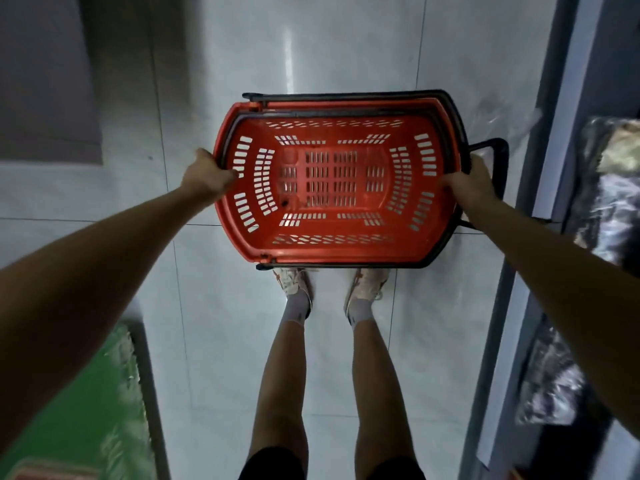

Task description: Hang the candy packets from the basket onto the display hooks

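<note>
Pale glossy floor tiles [346,46] fill the aisle, seen straight down from above.

The left hand [211,174] curls its fingers over the rim at the left short end of the red basket [332,230] and clenches that edge. The right hand [471,183] grasps the opposite short end. Its fingertips are tucked under the rim out of sight, so I can't tell how deep the hold goes. Both arms reach out straight from the body. A hold at each end suits a wide, light tub, because it keeps the tub level and stops it from swinging.

Inside the basket only the slotted floor and walls show. No candy packets are in it, and none appear anywhere around it. The display hooks are out of view too. I judge the hanging to be done and the empty basket is being carried off or set down. The black carry handles [346,95] lie folded against the rim, unused, and a black pull handle [498,157] juts out just beyond the right hand.

The toes of the pale shoes [294,282] slip under the near edge of the basket, so it is probably off the floor. Right of the basket stands shelving with dark wrapped goods [609,202]. Far down to its left is a blurred green surface [86,393].
</note>
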Tool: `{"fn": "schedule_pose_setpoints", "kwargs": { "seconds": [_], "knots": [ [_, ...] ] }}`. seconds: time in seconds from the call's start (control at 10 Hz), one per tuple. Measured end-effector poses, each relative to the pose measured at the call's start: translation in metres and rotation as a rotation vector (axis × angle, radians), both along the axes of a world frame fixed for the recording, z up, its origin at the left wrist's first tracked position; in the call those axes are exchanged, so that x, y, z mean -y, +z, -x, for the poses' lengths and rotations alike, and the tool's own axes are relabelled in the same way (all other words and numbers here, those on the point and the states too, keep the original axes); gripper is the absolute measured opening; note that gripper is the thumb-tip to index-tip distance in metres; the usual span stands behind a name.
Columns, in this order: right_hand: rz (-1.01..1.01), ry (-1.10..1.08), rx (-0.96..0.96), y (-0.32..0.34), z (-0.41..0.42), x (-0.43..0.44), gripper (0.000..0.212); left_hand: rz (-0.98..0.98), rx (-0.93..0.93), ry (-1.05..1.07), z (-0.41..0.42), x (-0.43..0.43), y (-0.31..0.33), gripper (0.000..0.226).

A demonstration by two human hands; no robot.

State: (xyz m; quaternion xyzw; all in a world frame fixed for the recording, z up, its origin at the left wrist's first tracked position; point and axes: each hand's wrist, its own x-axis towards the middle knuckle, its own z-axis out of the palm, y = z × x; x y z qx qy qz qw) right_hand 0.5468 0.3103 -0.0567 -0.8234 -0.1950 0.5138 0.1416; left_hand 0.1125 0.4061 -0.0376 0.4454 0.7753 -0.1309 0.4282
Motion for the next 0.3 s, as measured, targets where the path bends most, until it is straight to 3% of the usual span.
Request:
{"fn": "schedule_pose_setpoints", "kwargs": {
  "seconds": [0.1,0.3],
  "knots": [
    [0.004,0.081,0.002,0.018,0.002,-0.004,0.077,-0.002,0.035,-0.068,0.0,0.001,0.015,0.047],
    [-0.079,0.431,0.098,0.104,0.028,0.004,0.052,-0.043,0.067,-0.463,-0.021,0.015,0.079,0.078]
  ]
}}
